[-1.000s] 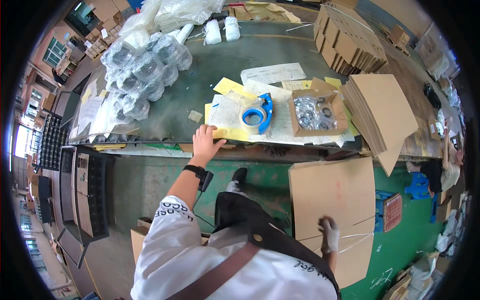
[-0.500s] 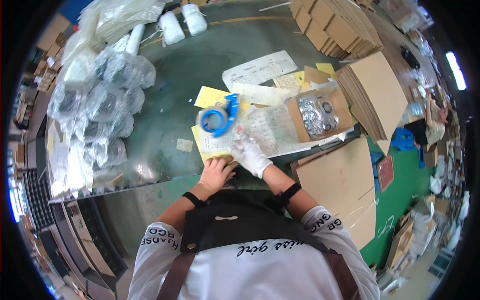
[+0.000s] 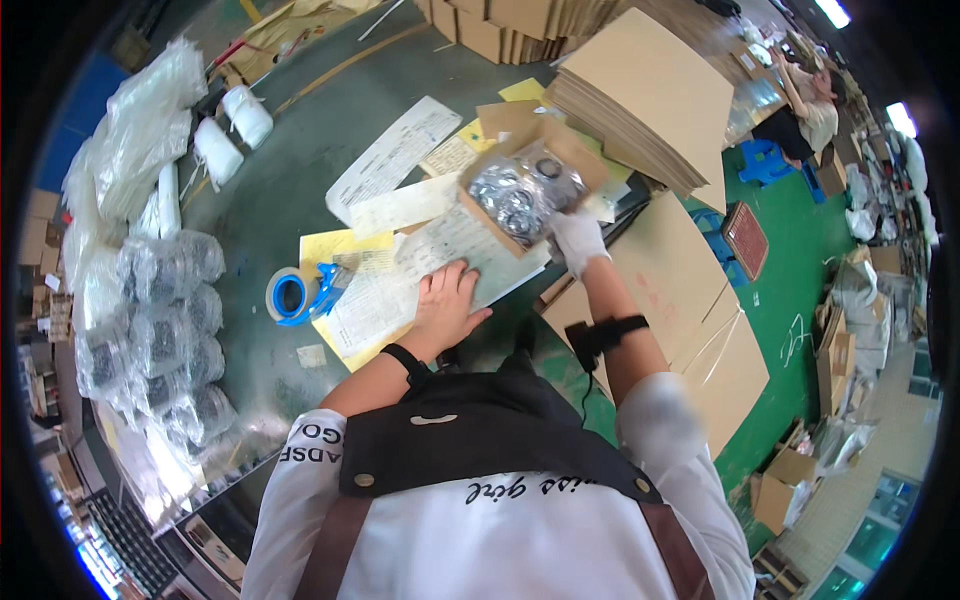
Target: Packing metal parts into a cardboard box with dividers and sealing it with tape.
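Note:
My left hand [image 3: 448, 306], bare, lies flat on a written sheet of paper [image 3: 375, 308], its fingers stretched out. My right hand [image 3: 580, 245] wears a white glove and grips the near right edge of an open cardboard box [image 3: 487, 222]; its fingertips are partly hidden. Inside the box are several clear plastic bags [image 3: 520, 192] with dark ring-shaped parts. Left of the papers rests a blue tape dispenser [image 3: 325, 290] with a roll of tape [image 3: 288, 297].
Bubble-wrapped bundles [image 3: 160, 335] are piled at the table's left, with white rolls [image 3: 217, 150] behind them. Flat cardboard sheets [image 3: 640, 95] form a stack behind the box, and more cardboard [image 3: 665, 300] lies to my right. Farther right are a blue stool [image 3: 763, 162] and another person [image 3: 805, 110].
My view has turned, so the table appears shifted left. My right hand has left the tape dispenser's side and reached the box. The left hand now lies spread on the papers.

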### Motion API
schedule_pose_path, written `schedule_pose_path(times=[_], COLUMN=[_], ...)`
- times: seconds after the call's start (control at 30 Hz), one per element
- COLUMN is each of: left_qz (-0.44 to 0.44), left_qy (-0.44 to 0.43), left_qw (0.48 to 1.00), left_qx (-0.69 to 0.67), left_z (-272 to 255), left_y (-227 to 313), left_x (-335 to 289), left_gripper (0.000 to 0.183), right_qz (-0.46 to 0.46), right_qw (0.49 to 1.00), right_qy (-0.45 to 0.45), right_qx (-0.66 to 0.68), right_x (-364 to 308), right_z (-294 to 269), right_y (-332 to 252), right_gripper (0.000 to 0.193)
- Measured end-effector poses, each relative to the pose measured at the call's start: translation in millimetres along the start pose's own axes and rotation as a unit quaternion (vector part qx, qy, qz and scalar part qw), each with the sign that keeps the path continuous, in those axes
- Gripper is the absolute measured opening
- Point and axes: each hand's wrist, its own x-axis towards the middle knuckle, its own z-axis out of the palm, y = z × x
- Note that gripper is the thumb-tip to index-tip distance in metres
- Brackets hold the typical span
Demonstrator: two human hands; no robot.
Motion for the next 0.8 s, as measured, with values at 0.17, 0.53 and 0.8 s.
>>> schedule_pose_path(times=[0.17, 0.53, 0.8], left_qz=[-0.062, -0.164, 0.009], left_qy=[-0.020, -0.025, -0.017], left_qw=[0.997, 0.985, 0.986], left_qx=[0.047, 0.054, 0.166], left_z=[16.2, 16.9, 5.1], left_y=[28.1, 50.1, 34.6], left_x=[34.3, 63.8, 64.2], left_gripper=[0.065, 0.070, 0.025], right_qz=[-0.300, -0.016, 0.052], right_qw=[0.887, 0.903, 0.937], right_qy=[-0.071, -0.428, -0.326], right_qx=[-0.344, 0.038, 0.118], right_x=[24.4, -57.2, -41.3], right_z=[36.0, -67.3, -96.1], right_y=[-60.8, 61.3, 94.7], right_gripper=[0.027, 0.033, 0.033])
